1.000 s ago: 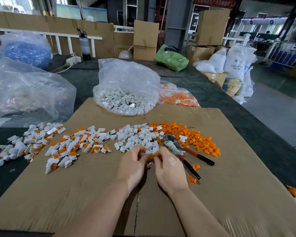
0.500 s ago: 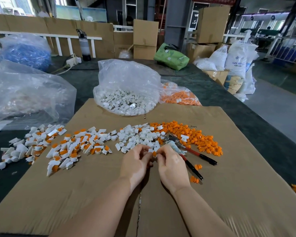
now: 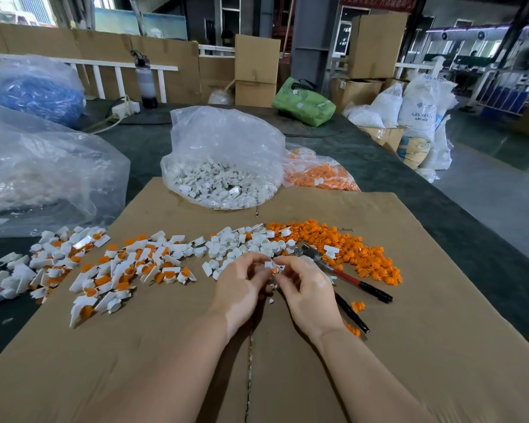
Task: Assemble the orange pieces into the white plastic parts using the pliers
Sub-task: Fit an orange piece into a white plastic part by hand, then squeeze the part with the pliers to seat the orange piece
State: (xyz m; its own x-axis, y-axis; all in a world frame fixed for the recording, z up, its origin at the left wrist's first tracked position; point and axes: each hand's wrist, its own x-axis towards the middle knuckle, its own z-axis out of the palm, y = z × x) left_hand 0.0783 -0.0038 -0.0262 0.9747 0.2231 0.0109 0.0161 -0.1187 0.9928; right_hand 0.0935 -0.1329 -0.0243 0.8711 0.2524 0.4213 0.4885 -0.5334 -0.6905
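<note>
Hands meet at centre of flat brown cardboard sheet (image 3: 409, 346): your left hand (image 3: 242, 288) pinches small white plastic part (image 3: 268, 264), your right hand (image 3: 309, 288) pinches small orange plastic piece (image 3: 275, 270) against it. Red-and-black-handled metal pliers (image 3: 342, 276) lie at 3 o'clock, partly under right hand. Loose orange pieces pile (image 3: 348, 242) at 1 o'clock.

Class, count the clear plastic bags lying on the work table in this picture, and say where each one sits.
4: one of white parts at centre, one of orange pieces beside it to the right, a large one at left, and one holding blue material far left. Others may be hidden.
</note>
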